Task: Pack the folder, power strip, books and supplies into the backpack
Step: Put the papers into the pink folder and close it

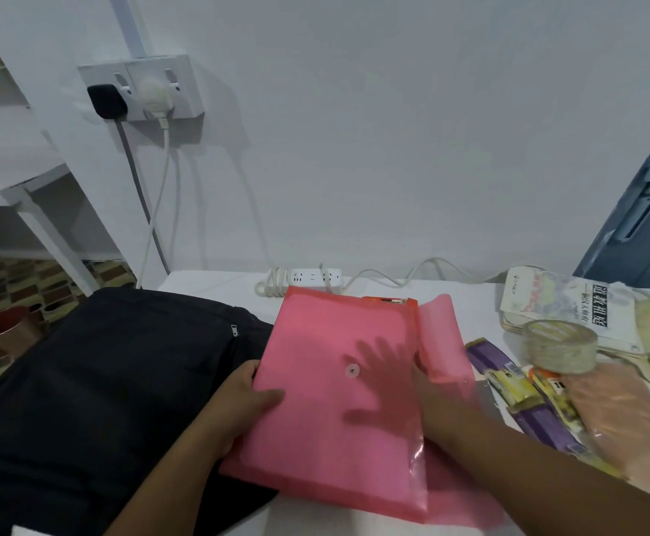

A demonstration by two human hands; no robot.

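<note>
Gripping translucent pink folder, flap open, round button

folder: translucent pink plastic, slightly glossy | backpack: matt black cloth | tape roll: clear glossy plastic | book: paper

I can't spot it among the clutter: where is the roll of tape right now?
The clear tape roll stands on the table's right side, just in front of the books and beside the purple packet.
</note>
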